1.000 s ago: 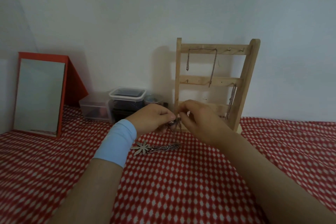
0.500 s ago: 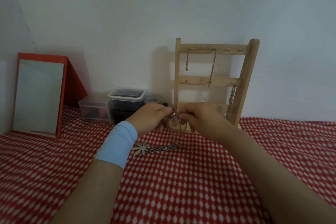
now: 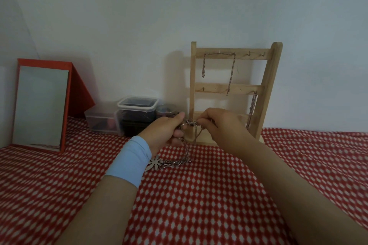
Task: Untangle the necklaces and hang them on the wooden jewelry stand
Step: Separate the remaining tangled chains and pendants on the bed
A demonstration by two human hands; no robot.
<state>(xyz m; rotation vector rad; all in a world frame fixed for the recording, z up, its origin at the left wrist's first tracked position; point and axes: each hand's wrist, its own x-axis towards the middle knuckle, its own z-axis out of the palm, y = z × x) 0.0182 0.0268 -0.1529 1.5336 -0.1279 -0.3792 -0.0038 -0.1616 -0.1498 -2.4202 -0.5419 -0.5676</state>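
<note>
Both the left hand point(image 3: 166, 132) and right hand point(image 3: 221, 125) pinch the tangled necklaces point(image 3: 190, 124), hiding the wooden jewelry stand point(image 3: 266, 93) base. Plastic containers point(image 3: 137, 113) and a red mirror point(image 3: 41, 105) sit left.

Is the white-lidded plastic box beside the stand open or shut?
Shut. The white lid sits flat on the plastic box, level all round, left of the wooden jewelry stand.

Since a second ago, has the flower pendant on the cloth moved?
No. The flower pendant lies on the checked cloth in the same spot, below and left of the wooden stand.
</note>
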